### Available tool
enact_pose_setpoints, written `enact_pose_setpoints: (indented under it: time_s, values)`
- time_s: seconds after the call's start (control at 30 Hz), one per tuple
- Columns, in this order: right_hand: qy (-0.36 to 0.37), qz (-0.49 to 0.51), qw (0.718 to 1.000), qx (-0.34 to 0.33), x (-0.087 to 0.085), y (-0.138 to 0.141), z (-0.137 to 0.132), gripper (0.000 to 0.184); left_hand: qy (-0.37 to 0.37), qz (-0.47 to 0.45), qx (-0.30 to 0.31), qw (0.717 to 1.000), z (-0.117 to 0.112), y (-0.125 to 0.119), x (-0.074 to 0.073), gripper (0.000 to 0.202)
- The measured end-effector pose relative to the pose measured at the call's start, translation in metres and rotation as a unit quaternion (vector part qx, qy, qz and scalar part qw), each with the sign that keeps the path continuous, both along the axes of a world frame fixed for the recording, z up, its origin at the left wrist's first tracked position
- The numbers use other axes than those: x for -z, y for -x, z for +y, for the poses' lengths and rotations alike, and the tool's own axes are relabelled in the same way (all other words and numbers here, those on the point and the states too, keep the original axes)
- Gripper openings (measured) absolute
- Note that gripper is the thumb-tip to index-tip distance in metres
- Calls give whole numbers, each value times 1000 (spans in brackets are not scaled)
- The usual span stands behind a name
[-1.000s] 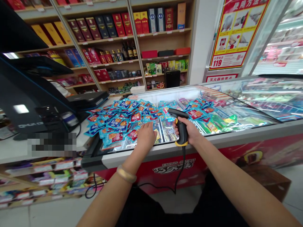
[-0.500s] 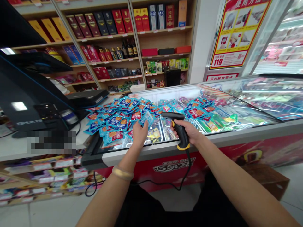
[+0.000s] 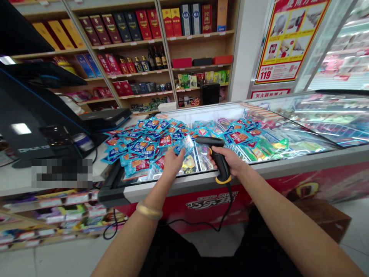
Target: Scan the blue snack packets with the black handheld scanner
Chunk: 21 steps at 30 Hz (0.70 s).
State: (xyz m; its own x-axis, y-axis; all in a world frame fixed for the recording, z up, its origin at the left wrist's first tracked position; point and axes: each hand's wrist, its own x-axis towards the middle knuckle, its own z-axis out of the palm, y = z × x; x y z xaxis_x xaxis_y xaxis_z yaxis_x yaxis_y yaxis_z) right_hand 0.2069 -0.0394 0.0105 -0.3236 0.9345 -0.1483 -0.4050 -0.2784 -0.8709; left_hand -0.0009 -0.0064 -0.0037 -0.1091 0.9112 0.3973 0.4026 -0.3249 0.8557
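My left hand (image 3: 173,161) pinches a small blue snack packet (image 3: 188,143), its pale printed side turned up toward the scanner. A black and yellow barcode scanner (image 3: 221,165) is gripped by its handle in my right hand (image 3: 230,159), its head pointing left at the packet, a short gap apart. Left of my left hand spreads a large heap of blue and red snack packets (image 3: 144,148) on the freezer's glass top. A smaller pile of similar packets (image 3: 240,134) lies on the glass beyond the scanner, to the right.
Under both piles is a chest freezer (image 3: 288,161) with ice-cream packages inside. A checkout terminal (image 3: 34,115) stands on the counter at left. The scanner's black cable (image 3: 198,224) hangs across the freezer front. A wooden box (image 3: 323,219) sits at lower right; shelves (image 3: 201,36) rise behind.
My left hand has shifted slightly right and tilted the packet, bringing it nearer the scanner head. My right hand and the scanner have barely moved.
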Motion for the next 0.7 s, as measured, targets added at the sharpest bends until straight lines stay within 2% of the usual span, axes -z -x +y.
enact_pose_setpoints:
  time_s: [0.17, 0.33, 0.43, 0.53, 0.63, 0.7]
  values:
    - [11, 9, 1000, 1, 1, 0, 1, 21, -3, 5, 8, 1000, -3, -2, -3, 29]
    - [28, 53, 998, 8, 1, -3, 5, 20, 37, -63, 36, 997, 1, -4, 0, 41]
    - [26, 86, 996, 29, 0, -14, 7, 20, 28, 15, 29, 999, 6, -16, -2, 41]
    - [18, 90, 993, 80, -4, -37, 8, 20, -42, 135, 59, 988, 15, -47, -11, 40]
    - [7, 93, 987, 132, -10, -68, 9, 19, -120, 217, 117, 962, 29, -95, -22, 40]
    - [-3, 97, 980, 173, -13, -89, 10, 18, -125, 263, 139, 947, 41, -130, -27, 43]
